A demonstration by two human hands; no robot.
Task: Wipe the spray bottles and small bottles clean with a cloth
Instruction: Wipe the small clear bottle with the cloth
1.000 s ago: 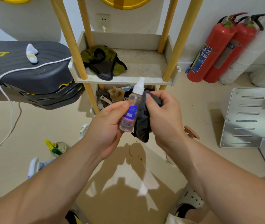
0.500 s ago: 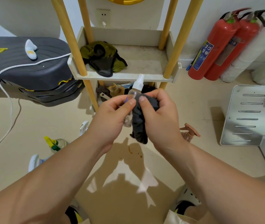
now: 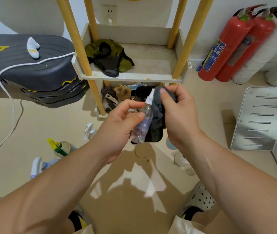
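Right hand (image 3: 180,114), gripping the cloth (image 3: 158,122), has slid up the spray bottle (image 3: 142,125) that the left hand (image 3: 117,130) pinches.

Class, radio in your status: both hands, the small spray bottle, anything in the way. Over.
Left hand holds small spray bottle. Right hand grips dark cloth against its side. Nothing in the way. Over.

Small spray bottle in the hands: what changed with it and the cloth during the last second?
The small spray bottle tipped from nearly upright to leaning, cap toward the right hand, and its blue label no longer faces the camera. The dark cloth moved from beside the bottle's body up to its white cap. Unchanged: the left hand holds the bottle's body, the right hand grips the cloth; nothing was let go.
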